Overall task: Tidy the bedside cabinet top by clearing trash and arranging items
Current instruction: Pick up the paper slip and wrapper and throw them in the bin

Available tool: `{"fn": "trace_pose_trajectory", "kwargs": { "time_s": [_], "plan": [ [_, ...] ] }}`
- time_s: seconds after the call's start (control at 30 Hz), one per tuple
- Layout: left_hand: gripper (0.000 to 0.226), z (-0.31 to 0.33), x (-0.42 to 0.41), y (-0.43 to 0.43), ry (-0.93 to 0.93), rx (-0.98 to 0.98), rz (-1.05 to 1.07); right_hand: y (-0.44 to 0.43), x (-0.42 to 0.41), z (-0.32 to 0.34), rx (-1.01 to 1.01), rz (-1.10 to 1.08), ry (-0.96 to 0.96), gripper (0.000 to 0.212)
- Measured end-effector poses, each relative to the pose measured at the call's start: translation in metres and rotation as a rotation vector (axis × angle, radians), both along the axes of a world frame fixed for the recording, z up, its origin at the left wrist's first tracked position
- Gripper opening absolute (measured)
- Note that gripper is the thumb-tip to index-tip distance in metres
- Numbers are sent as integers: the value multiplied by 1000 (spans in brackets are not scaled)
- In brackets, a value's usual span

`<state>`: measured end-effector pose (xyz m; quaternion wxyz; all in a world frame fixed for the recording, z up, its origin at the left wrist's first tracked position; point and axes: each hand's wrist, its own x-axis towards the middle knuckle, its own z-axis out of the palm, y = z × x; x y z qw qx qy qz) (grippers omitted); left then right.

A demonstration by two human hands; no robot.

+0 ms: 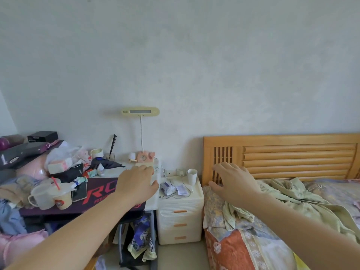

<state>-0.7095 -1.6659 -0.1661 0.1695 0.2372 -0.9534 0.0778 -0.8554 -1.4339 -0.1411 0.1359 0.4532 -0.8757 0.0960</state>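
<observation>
both hands are stretched out toward the bedside cabinet [180, 207], which stands between the cluttered desk [152, 203] and the bed [253, 250]. the left hand [136, 184] hovers over the desk's right end, just beside the cabinet, its fingers loosely extended and holding nothing that i can see. the right hand [231, 180] is in the air in front of the headboard [292, 152], fingers spread and empty. on the cabinet top a white paper cup [192, 175] stands upright at the back right, with a crumpled tissue pack [168, 187] toward the left and a slip of white paper [181, 189] beside it. nothing there looks handled yet, so i judge this to be the approach before the first pick. the next move probably calls for lowering one hand onto the trash, likely the crumpled pack or the paper, without tipping the cup.
</observation>
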Motion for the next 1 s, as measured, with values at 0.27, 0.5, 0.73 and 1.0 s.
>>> {"fn": "trace_pose_trajectory", "kwargs": {
  "time_s": [0.27,0.5,0.73,1.0],
  "plan": [
    [39,-35,-133,-73,-34,40,-21,-86,-132,-40,44,-21,-63,38],
    [37,-68,-247,-128,-80,106,21,-161,-248,-78,110,39,-123,47],
    [29,-127,-317,-184,-114,231,56,-231,-325,-138,184,45,-247,48],
    [33,-223,-385,-262,-276,325,43,-309,-389,-231,251,-35,-409,46]
  ]
}}
